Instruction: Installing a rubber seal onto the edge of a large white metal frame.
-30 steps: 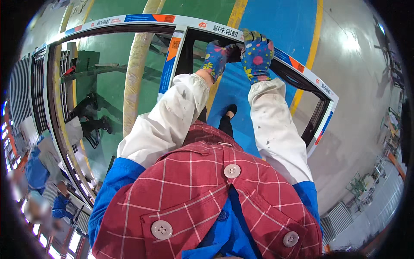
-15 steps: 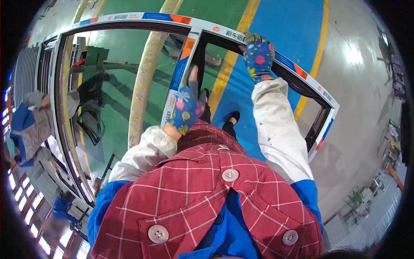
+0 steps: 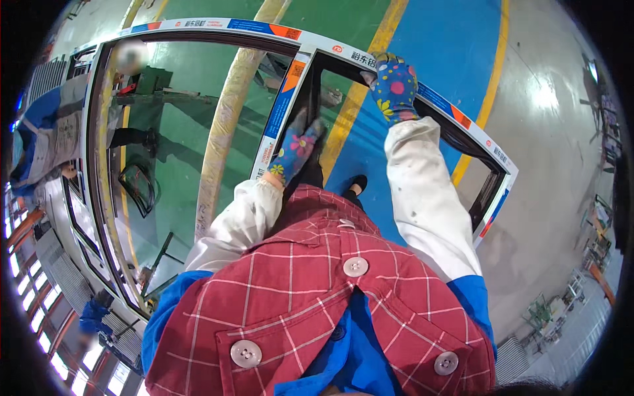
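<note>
A large window frame point(image 3: 254, 28), white film with blue and orange patches and dark inner edges, spans in front of me. A middle bar point(image 3: 282, 99) divides it. My right hand point(image 3: 395, 90), in a blue flowered glove, is closed over the far rail right of that bar, its fingertips partly hidden. My left hand point(image 3: 297, 146), gloved alike, lies along the right side of the middle bar. Its fingers are stretched out and slightly apart, and nothing shows in them. Whether it touches the dark inner edge cannot be made out.
A beam in yellowish wrapping point(image 3: 228, 115) runs beneath the left opening. A dark looped item point(image 3: 137, 188) lies on the green floor. Another person point(image 3: 53, 135) stands beyond the frame's left side, and one more person point(image 3: 96, 317) is farther off, lower left.
My left hand has turned and shifted slightly right beside the middle bar. My right hand keeps its hold on the rail. The person at left has moved farther up in view.
</note>
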`<state>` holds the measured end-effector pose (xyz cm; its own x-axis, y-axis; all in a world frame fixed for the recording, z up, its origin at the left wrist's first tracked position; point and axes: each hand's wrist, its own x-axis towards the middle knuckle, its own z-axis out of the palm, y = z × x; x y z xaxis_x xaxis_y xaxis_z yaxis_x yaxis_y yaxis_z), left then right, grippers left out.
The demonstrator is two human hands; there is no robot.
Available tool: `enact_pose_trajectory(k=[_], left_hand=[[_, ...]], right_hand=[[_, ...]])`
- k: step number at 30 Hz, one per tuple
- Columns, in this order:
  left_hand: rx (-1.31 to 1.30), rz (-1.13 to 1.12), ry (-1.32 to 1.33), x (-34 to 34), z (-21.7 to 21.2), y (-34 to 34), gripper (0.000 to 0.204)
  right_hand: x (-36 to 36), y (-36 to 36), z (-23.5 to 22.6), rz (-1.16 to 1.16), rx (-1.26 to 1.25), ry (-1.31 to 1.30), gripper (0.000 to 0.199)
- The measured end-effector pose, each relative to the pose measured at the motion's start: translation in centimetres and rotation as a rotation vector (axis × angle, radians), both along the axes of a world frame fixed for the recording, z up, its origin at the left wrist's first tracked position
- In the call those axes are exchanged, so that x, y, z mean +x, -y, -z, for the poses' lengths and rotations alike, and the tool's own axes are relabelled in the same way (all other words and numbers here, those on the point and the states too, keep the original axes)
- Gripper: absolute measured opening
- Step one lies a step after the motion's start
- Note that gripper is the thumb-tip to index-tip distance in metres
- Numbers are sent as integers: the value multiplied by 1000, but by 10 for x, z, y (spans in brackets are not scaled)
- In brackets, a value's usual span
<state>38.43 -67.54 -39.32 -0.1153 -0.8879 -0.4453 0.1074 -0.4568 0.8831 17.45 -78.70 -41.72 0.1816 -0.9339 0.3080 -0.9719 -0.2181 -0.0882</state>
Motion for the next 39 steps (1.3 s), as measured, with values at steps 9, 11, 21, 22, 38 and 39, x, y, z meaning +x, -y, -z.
enact_pose_trajectory(k=[9, 11, 21, 22, 38, 39], left_hand=[[118, -476, -94, -12, 39, 3, 24], [5, -386, -86, -9, 43, 2, 20], [-21, -223, 125, -8, 13, 2, 15], [42, -221, 99, -7, 18, 2, 15], [221, -215, -128, -4, 23, -1, 22], [188, -243, -147, -4, 23, 0, 22]], right_hand=[[12, 9, -16, -74, -29, 126, 40], [11, 11, -10, -90, -35, 151, 39], [38, 25, -18, -121, 38, 194, 37], [37, 27, -19, -112, 208, 168, 48], [46, 19, 0, -106, -9, -148, 65], [50, 20, 1, -122, -9, -127, 65]])
